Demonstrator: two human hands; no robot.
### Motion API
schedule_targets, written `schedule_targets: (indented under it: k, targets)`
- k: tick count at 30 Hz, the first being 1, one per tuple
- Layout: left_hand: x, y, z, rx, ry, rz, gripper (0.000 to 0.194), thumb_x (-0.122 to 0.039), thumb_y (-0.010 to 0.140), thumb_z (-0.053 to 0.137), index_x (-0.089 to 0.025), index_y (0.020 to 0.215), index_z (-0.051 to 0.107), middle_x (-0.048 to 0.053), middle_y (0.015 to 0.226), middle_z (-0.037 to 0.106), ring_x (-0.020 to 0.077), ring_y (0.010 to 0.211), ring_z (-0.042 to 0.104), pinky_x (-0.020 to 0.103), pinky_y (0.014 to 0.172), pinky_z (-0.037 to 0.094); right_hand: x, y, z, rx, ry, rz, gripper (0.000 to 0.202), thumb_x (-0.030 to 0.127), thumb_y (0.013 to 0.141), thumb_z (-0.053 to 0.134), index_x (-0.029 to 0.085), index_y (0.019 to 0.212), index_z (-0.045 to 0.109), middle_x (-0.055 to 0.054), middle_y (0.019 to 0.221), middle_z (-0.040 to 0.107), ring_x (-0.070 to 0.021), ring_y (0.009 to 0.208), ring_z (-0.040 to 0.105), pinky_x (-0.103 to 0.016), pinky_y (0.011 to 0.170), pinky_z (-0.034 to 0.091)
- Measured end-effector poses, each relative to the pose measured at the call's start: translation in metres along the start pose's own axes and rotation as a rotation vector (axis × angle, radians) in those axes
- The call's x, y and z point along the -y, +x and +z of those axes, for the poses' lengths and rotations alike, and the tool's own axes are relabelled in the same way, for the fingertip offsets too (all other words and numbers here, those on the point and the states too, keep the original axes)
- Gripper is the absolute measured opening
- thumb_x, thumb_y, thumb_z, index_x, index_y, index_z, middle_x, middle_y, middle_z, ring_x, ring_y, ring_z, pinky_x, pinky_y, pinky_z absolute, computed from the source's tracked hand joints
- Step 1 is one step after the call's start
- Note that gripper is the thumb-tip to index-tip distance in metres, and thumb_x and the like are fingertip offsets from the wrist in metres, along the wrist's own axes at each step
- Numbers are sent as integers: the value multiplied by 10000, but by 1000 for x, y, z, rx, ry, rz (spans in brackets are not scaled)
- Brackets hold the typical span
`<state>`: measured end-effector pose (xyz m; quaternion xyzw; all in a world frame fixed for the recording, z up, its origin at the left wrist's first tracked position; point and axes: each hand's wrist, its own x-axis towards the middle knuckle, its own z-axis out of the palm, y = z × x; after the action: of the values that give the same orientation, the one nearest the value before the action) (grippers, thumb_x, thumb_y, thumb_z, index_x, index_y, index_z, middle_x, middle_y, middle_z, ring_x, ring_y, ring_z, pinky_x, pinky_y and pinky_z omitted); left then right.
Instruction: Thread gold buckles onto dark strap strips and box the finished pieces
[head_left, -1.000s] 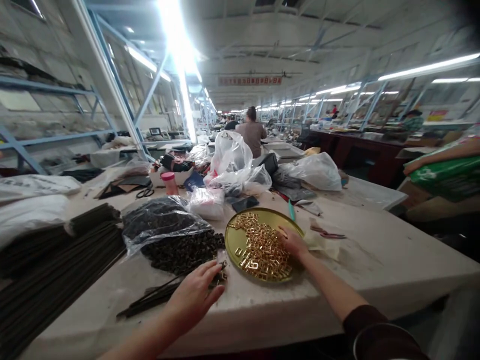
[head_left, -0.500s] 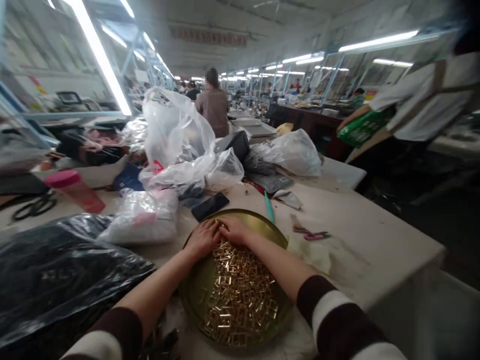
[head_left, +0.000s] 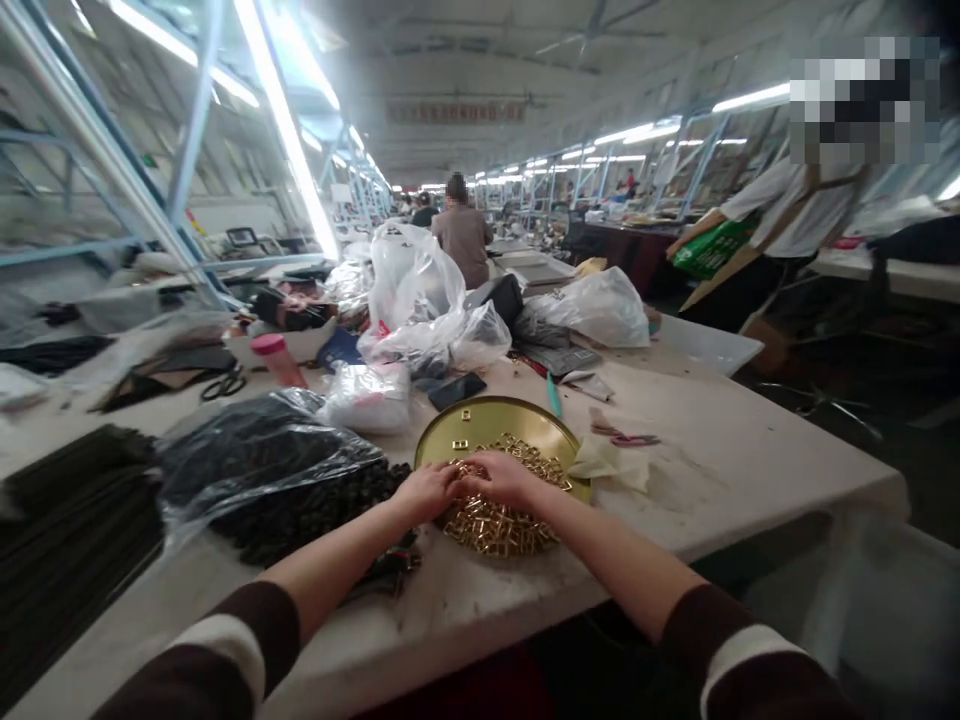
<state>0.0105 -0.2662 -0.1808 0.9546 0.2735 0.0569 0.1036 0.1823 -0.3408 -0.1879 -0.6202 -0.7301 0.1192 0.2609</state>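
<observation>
A round gold tray (head_left: pixel 430 432) on the table holds a heap of small gold rectangular buckles (head_left: pixel 499 528). My left hand (head_left: pixel 435 490) is at the tray's left side with its fingers curled over the heap. Close against it, my right hand (head_left: pixel 499 478) bends its fingers into the buckles. Both hands are closed, their fingertips meeting among the metal pieces; what they grip is too small to tell. Two loose buckles lie apart near the tray's far left rim.
Black pieces under dark plastic (head_left: pixel 262 460) lie left of the tray. Behind it are a phone (head_left: pixel 457 390), a teal tool (head_left: pixel 553 395), and plastic bags (head_left: pixel 416 290). Red-handled scissors (head_left: pixel 634 440) rest at the right. A person (head_left: pixel 810 215) stands at the far right carrying a green bag.
The view has shifted, showing more table at left. My hands have moved from the tray's far edge back toward me, and the buckles are bunched nearer its right and front.
</observation>
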Motion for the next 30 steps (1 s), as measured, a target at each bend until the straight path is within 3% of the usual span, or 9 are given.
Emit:
schedule_targets:
  k: [4, 7, 11, 16, 20, 24, 27, 30]
  targets:
    - [-9, -40, -25, -88, -47, -24, 420, -398, 857, 412, -168, 1189, 528, 104, 1222, 549, 235, 1109, 508, 350, 966, 370, -27, -43, -20, -146, -98, 220, 471, 463, 861, 381, 128, 1131, 572, -148, 1175, 584, -239, 1097, 519, -347, 918, 369]
    - [-12, -85, -39, -158, -107, -21, 380, -342, 864, 419, -150, 1172, 533, 103, 1205, 555, 211, 1105, 510, 324, 982, 368, -50, -64, -19, -204, -173, 406, 501, 478, 869, 334, 97, 1061, 596, -185, 1078, 614, -268, 1032, 543, -369, 872, 375]
    - [-13, -147, -39, -244, -184, -49, 288, -240, 863, 423, -163, 1106, 559, 83, 1154, 583, 172, 1052, 545, 295, 946, 414, -53, -59, 7, -235, -226, 549, 508, 483, 878, 283, 122, 979, 625, -143, 973, 646, -238, 932, 574, -311, 783, 390]
    - [-18, -208, -20, -343, -272, -149, 242, -186, 855, 419, -173, 1039, 575, 80, 1061, 620, 171, 989, 578, 303, 890, 457, -36, -35, 33, -233, -292, 626, 555, 517, 861, 296, 93, 1052, 597, -171, 1002, 633, -261, 943, 570, -318, 763, 385]
    - [-34, -235, -7, -363, -402, -217, 231, -178, 849, 422, -172, 1004, 593, 70, 1014, 642, 171, 953, 595, 292, 863, 474, -20, -20, 42, -194, -332, 602, 555, 490, 876, 284, 69, 1075, 586, -198, 1032, 621, -274, 971, 564, -335, 786, 383]
    - [-40, -253, -3, -353, -402, -237, 241, -181, 853, 413, -181, 1003, 602, 58, 999, 656, 170, 943, 607, 286, 853, 486, -6, -15, 41, -147, -353, 541, 500, 475, 892, 292, 111, 1034, 603, -156, 1006, 638, -221, 943, 580, -306, 800, 393]
    - [-25, -268, 1, -408, -304, -213, 250, -219, 868, 406, -197, 1034, 592, 50, 1026, 655, 168, 954, 614, 273, 851, 495, -13, -24, 21, -138, -382, 517, 425, 444, 899, 349, 138, 1113, 550, -105, 1085, 610, -181, 972, 569, -330, 848, 400]
    - [5, -277, 10, -521, -128, -154, 241, -261, 873, 409, -206, 1019, 593, 52, 1008, 661, 177, 921, 631, 271, 808, 518, -31, -49, -12, -141, -438, 563, 357, 386, 887, 428, 147, 1135, 526, -84, 1142, 576, -187, 1020, 544, -386, 889, 396]
